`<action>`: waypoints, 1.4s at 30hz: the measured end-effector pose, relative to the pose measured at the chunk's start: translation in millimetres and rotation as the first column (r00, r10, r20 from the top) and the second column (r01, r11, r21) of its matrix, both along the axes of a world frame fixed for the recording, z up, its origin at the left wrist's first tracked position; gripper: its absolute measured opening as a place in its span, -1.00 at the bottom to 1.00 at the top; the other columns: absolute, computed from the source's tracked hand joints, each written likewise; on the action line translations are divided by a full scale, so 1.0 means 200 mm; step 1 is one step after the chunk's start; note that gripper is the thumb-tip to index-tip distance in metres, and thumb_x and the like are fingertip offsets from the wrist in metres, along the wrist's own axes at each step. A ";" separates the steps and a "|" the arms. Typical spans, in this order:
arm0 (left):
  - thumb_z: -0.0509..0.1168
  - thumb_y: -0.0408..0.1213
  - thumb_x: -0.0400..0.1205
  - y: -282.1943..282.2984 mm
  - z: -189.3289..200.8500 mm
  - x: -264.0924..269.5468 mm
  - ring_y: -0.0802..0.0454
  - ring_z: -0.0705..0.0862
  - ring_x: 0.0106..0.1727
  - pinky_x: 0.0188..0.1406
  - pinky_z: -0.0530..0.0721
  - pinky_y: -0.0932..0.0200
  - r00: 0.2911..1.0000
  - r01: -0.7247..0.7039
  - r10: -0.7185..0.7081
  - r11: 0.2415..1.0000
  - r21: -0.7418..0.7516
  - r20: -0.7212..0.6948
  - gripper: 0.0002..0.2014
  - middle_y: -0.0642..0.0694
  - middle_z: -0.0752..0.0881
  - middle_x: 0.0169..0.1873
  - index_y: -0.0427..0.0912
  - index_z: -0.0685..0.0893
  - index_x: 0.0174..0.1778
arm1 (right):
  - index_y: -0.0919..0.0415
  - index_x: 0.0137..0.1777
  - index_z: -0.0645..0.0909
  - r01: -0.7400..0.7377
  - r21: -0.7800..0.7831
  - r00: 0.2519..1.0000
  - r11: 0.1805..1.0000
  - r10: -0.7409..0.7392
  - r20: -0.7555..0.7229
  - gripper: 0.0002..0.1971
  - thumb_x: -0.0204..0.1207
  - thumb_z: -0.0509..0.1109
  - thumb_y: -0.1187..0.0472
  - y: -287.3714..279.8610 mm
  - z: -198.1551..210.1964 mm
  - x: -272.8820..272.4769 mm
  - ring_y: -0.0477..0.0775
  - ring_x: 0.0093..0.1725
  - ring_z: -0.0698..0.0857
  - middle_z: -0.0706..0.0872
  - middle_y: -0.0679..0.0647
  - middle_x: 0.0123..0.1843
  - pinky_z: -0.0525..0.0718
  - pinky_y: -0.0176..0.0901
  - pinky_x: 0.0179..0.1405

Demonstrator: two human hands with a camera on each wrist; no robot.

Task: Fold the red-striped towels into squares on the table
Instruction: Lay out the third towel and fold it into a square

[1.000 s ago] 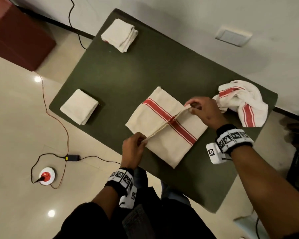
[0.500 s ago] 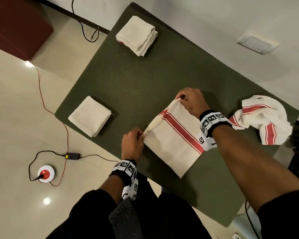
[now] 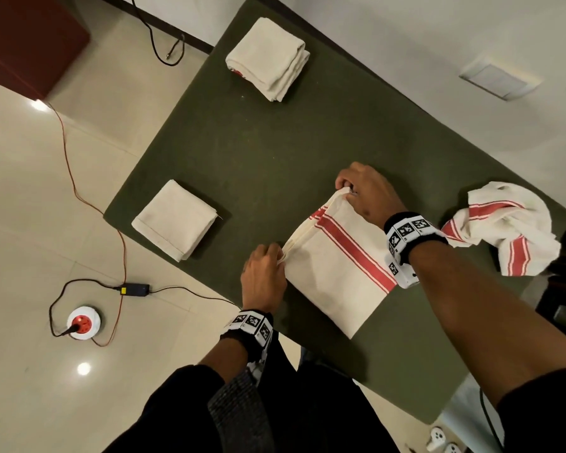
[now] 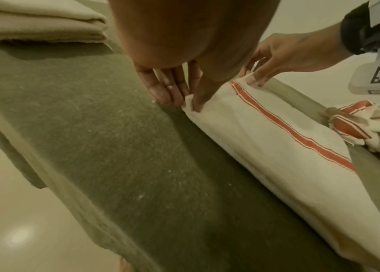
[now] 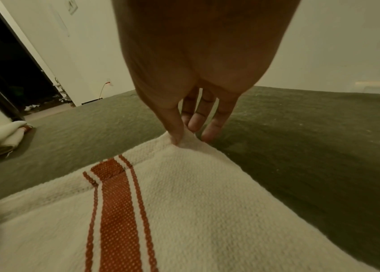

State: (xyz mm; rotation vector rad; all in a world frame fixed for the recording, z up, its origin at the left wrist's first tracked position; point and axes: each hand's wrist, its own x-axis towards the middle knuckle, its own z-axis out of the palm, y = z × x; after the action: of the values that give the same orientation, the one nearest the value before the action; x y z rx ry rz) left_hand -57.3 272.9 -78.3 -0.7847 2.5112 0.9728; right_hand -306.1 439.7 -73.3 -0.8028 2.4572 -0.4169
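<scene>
1. Your left hand (image 3: 264, 273) pinches the near corner of the folded edge of the red-striped towel (image 3: 339, 273); thumb and fingertips (image 4: 194, 103) are curled onto the cloth, a real grip.
2. Your right hand (image 3: 368, 191) pinches the far corner of the same edge; the right wrist view shows thumb and fingers (image 5: 194, 123) nipping the corner just off the table (image 3: 275, 152).
3. The towel sits toward the table's near right part, with its red stripe (image 3: 353, 253) running along it, and looks folded in half already, judging by the doubled edge.
4. To do this step well: lay both corners down together, so the upper edge lands flush on the lower one. A bit of under layer shows past the top edge near the stripe, so nudge it square before you let go.
5. Keep the edge taut between both hands or the middle will likely sag and wrinkle.
6. Then press flat along the fold; soft cloth probably springs up.
7. Task looks partway done: one folded towel (image 3: 177, 219) lies at the table's left edge, a folded stack (image 3: 268, 58) at its far end, and a crumpled red-striped towel (image 3: 504, 230) at its right edge is not yet folded.
</scene>
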 end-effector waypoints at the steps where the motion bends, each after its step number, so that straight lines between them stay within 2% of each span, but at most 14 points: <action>1: 0.35 -0.21 0.72 0.00 0.00 0.00 -0.06 0.64 0.01 -0.01 0.70 -0.02 1.000 0.006 -0.006 1.000 0.006 0.003 -0.87 -0.05 0.65 0.05 -0.06 0.67 0.17 | 0.02 0.02 0.65 -0.007 0.001 1.000 1.000 0.007 -0.006 -0.73 0.50 0.50 0.42 0.00 0.00 0.00 0.02 -0.04 0.59 0.58 -0.03 0.02 0.71 -0.01 -0.15; 7: 0.34 -0.21 0.73 -0.01 0.02 -0.04 -0.09 0.64 0.09 0.20 0.68 -0.07 1.000 0.020 -0.020 1.000 0.018 0.010 -0.82 -0.09 0.70 0.11 -0.10 0.66 0.23 | 0.06 0.00 0.64 -0.003 0.015 0.999 1.000 0.004 -0.044 -0.79 0.53 0.45 0.41 0.01 0.01 0.03 0.05 0.03 0.60 0.61 0.01 0.07 0.76 0.10 -0.09; 12: 0.36 -0.24 0.70 -0.02 0.03 -0.04 -0.05 0.61 0.00 0.15 0.68 -0.10 0.999 0.034 -0.032 0.997 0.071 -0.030 -0.88 -0.05 0.70 0.02 -0.07 0.64 0.14 | 0.06 -0.04 0.57 0.001 0.011 0.998 1.000 0.000 -0.069 -0.76 0.51 0.45 0.43 0.01 0.02 0.04 -0.02 0.02 0.51 0.62 -0.04 0.03 0.72 0.08 -0.09; 15: 0.37 -0.27 0.67 -0.05 0.02 -0.04 0.00 0.61 -0.04 0.07 0.68 -0.08 0.998 0.034 -0.029 0.997 0.073 -0.060 -0.88 0.00 0.68 -0.01 -0.05 0.70 0.11 | 0.07 0.01 0.59 0.015 0.009 0.996 1.000 -0.015 -0.093 -0.77 0.54 0.47 0.41 0.01 0.03 0.05 0.02 0.04 0.56 0.63 -0.01 0.05 0.69 -0.01 -0.11; 18: 0.37 -0.30 0.66 -0.08 0.00 -0.06 0.02 0.60 -0.08 -0.04 0.66 0.02 0.999 0.009 -0.005 0.996 0.084 -0.052 -0.90 0.03 0.63 -0.06 -0.06 0.74 0.04 | 0.08 0.11 0.62 0.003 0.010 0.994 1.000 -0.002 -0.110 -0.76 0.57 0.45 0.41 0.02 0.00 0.04 0.05 0.05 0.57 0.62 0.02 0.10 0.53 -0.11 -0.15; 21: 0.39 -0.36 0.63 -0.08 -0.01 -0.11 0.02 0.61 -0.13 -0.23 0.56 0.16 0.997 -0.071 0.069 0.993 0.093 0.021 -0.91 0.02 0.63 -0.10 -0.05 0.68 -0.08 | 0.09 0.08 0.64 0.006 0.037 0.994 0.999 -0.002 -0.110 -0.80 0.58 0.46 0.39 -0.01 -0.02 0.04 0.05 0.05 0.55 0.58 0.02 0.09 0.48 -0.13 -0.15; 24: 0.42 -0.37 0.60 -0.08 -0.01 -0.13 -0.03 0.65 -0.08 -0.16 0.68 0.06 0.988 -0.135 0.129 0.988 0.074 0.079 -0.85 -0.03 0.67 -0.04 -0.05 0.64 -0.01 | 0.12 0.19 0.65 0.066 0.046 0.993 0.997 -0.061 -0.101 -0.76 0.58 0.51 0.34 -0.02 0.00 0.05 0.16 0.19 0.61 0.61 0.09 0.20 0.56 -0.07 -0.09; 26: 0.44 -0.35 0.61 -0.06 0.00 -0.13 -0.05 0.65 -0.03 -0.08 0.72 -0.01 0.989 -0.125 0.121 0.991 0.055 0.080 -0.82 -0.04 0.64 0.04 -0.06 0.64 0.07 | 0.14 0.27 0.61 0.181 -0.014 0.975 0.983 -0.182 -0.127 -0.71 0.58 0.51 0.29 0.05 0.04 0.11 0.18 0.24 0.62 0.61 0.12 0.25 0.63 0.01 0.01; 28: 0.43 -0.31 0.63 -0.05 0.01 -0.11 -0.04 0.64 -0.02 -0.10 0.66 0.03 0.991 -0.120 0.117 0.992 0.041 0.070 -0.83 -0.03 0.62 0.05 -0.08 0.65 0.10 | 0.14 0.18 0.58 0.331 -0.108 0.928 0.937 -0.344 -0.141 -0.79 0.61 0.48 0.25 0.18 0.08 0.27 0.17 0.13 0.63 0.64 0.11 0.15 0.64 0.07 0.02; 30: 0.42 -0.22 0.64 -0.05 0.02 -0.10 -0.03 0.64 -0.07 -0.14 0.57 0.08 0.988 -0.137 0.134 0.989 0.048 0.074 -0.88 -0.03 0.64 -0.02 -0.08 0.67 0.07 | 0.14 0.00 0.56 0.493 -0.081 0.863 0.866 -0.498 -0.081 -0.88 0.64 0.47 0.17 0.36 0.09 0.52 0.18 -0.05 0.66 0.67 0.07 -0.06 0.63 0.08 -0.09; 33: 0.47 -0.20 0.62 -0.07 0.01 -0.08 -0.02 0.68 -0.14 -0.18 0.59 0.08 0.990 -0.127 0.122 0.990 0.066 0.068 -0.91 -0.05 0.70 -0.14 -0.09 0.72 -0.02 | 0.07 -0.20 0.52 0.638 0.124 0.760 0.760 -0.647 0.059 -0.73 0.68 0.45 0.01 0.61 0.08 0.98 0.26 -0.21 0.70 0.70 0.08 -0.27 0.64 0.07 -0.19; 36: 0.52 -0.30 0.56 -0.10 -0.01 -0.06 -0.01 0.70 -0.20 -0.12 0.73 0.00 0.991 -0.110 0.102 0.990 0.086 0.092 -0.95 -0.07 0.74 -0.24 -0.11 0.79 -0.12 | 0.07 -0.30 0.60 0.717 0.208 0.614 0.665 -0.745 0.260 -0.60 0.66 0.44 -0.17 0.69 0.04 1.37 0.11 -0.31 0.75 0.73 -0.01 -0.39 0.64 0.02 -0.23; 39: 0.58 -0.27 0.53 -0.12 -0.01 -0.06 -0.02 0.74 -0.22 -0.14 0.73 0.07 0.990 -0.120 0.111 0.986 0.116 0.087 -0.92 -0.07 0.79 -0.27 -0.13 0.81 -0.16 | 0.12 -0.27 0.71 0.842 0.177 0.388 0.509 -0.800 0.458 -0.53 0.61 0.46 -0.29 0.60 0.00 1.53 -0.02 -0.37 0.82 0.82 0.01 -0.40 0.82 0.06 -0.23; 42: 0.62 -0.24 0.54 -0.11 0.02 -0.06 0.10 0.70 -0.25 -0.26 0.59 0.26 0.983 -0.165 0.152 0.977 0.132 0.105 -0.86 -0.06 0.80 -0.24 -0.18 0.81 -0.14 | 0.25 -0.21 0.67 0.865 0.128 0.376 0.484 -0.796 0.474 -0.60 0.60 0.57 -0.10 0.57 -0.02 1.52 -0.12 -0.44 0.80 0.82 0.06 -0.39 0.81 -0.04 -0.32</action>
State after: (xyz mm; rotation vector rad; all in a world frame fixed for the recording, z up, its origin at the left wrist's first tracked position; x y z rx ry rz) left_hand -69.6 251.3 -75.2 -0.9751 2.2996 1.1228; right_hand -1.9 552.7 -78.2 0.6002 2.1488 -1.0257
